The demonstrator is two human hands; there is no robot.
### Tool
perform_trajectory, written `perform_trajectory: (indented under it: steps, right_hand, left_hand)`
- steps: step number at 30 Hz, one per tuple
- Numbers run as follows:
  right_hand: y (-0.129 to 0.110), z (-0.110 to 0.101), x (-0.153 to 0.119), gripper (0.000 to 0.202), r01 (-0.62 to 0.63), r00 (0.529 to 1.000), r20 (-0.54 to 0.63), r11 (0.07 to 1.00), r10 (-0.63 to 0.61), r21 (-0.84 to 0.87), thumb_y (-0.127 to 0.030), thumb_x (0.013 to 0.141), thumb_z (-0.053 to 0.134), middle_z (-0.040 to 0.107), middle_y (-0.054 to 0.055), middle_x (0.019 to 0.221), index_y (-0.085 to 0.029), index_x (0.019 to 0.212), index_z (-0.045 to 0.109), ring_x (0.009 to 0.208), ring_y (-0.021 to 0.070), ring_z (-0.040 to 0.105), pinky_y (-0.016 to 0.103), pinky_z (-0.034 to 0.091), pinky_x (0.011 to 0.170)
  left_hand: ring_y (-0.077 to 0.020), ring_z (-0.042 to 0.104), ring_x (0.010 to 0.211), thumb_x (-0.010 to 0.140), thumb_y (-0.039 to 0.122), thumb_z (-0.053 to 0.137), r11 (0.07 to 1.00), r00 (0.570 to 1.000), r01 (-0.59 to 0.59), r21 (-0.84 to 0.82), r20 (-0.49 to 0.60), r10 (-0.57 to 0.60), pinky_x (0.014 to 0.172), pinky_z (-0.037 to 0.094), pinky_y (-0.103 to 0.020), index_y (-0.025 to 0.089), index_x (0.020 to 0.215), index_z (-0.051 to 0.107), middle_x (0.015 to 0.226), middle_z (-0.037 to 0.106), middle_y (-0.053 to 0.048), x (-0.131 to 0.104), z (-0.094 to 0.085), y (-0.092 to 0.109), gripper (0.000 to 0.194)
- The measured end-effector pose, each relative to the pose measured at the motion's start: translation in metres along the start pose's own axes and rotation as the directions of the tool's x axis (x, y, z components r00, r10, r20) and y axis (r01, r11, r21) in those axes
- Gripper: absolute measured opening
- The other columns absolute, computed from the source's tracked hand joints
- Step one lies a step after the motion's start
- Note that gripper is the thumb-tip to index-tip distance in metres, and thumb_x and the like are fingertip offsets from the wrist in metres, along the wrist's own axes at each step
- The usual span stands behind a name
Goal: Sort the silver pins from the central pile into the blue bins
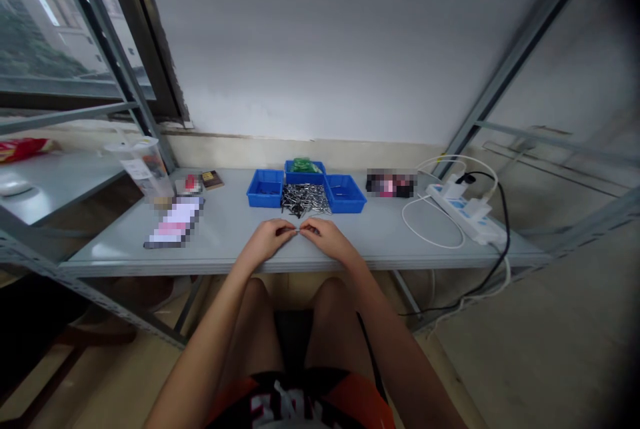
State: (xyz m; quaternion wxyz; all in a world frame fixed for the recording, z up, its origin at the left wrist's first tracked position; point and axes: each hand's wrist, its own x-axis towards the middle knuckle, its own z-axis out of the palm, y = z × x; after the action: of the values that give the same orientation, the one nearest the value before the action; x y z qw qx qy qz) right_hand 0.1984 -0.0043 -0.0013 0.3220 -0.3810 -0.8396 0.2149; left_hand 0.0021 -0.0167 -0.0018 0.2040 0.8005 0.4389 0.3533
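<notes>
At the far left of the table (380, 242), a lidded plastic cup (150, 169) stands by the shelf post, probably put there so that an elbow will not catch it. A blurred-out flat object (175, 224) lies just in front of it, near a small dark box (212, 180); both sit well apart from the metal parts, which suggests they play no part in the handwork.

Next comes the left blue tray (264, 202), within easy reach of the left hand (270, 238). That hand's grip is pinched, thumb against fingers, at one end of a small pale piece (299, 230). The piece is held just above the table's front part, between the two hands; it is too small to say what it is. The right hand (324, 236) pinches its other end, so the piece seems steadied from both sides.

Directly beyond the fingertips lies a loose heap of metal parts (306, 199), hemmed by the trays on three sides, likely to stop it spreading. The back tray (305, 178) holds a green bag (304, 164); the right tray (350, 206) holds a few small bits.

Farther right, a power strip (467, 216) and its cables sit aside, presumably clear of the forearms.
</notes>
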Motion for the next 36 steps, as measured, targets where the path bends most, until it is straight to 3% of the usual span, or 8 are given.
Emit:
perform_trajectory:
  steps: [4, 14, 36]
  right_hand:
    - [-0.0007, -0.0001, 0.0011, 0.013, -0.036, 0.997, -0.07, 0.999, 0.038, 0.026, -0.022, 0.088, 0.05, 0.067, 0.002, 0.086, -0.019, 0.089, 0.062, 0.081, 0.015, 0.059, 0.026, 0.041, 0.073]
    - [-0.0017, -0.0009, 0.0017, 0.011, -0.09, 0.988, -0.119, 0.995, 0.094, 0.045, -0.021, 0.086, 0.05, 0.067, 0.002, 0.085, -0.019, 0.087, 0.061, 0.08, 0.0151, 0.06, 0.026, 0.042, 0.073]
    - [0.0041, 0.0027, 0.0024, 0.003, -0.12, 0.983, -0.127, 0.986, 0.135, 0.118, -0.021, 0.081, 0.057, 0.065, 0.001, 0.077, -0.019, 0.082, 0.059, 0.071, 0.0141, 0.06, 0.025, 0.044, 0.068]
  left_hand:
    - [-0.0179, 0.062, 0.079, 0.085, 0.03, 0.05, 1.0, 0.998, 0.02, -0.013, -0.053, -0.02, 0.074, 0.045, -0.026, 0.016, 0.089, 0.069, 0.089, 0.071, -0.005, -0.0005, -0.0014, 0.0017, 0.023]
    - [-0.0173, 0.061, 0.075, 0.086, 0.03, 0.047, 0.998, 0.992, 0.065, 0.007, -0.107, -0.064, 0.07, 0.043, -0.026, 0.015, 0.088, 0.068, 0.084, 0.07, -0.005, -0.0006, -0.0032, 0.002, 0.025]
    - [-0.0165, 0.061, 0.072, 0.08, 0.025, 0.052, 0.997, 0.992, 0.076, -0.027, -0.101, -0.078, 0.068, 0.044, -0.025, 0.014, 0.083, 0.068, 0.08, 0.07, -0.005, 0.0, -0.0022, -0.0017, 0.02]
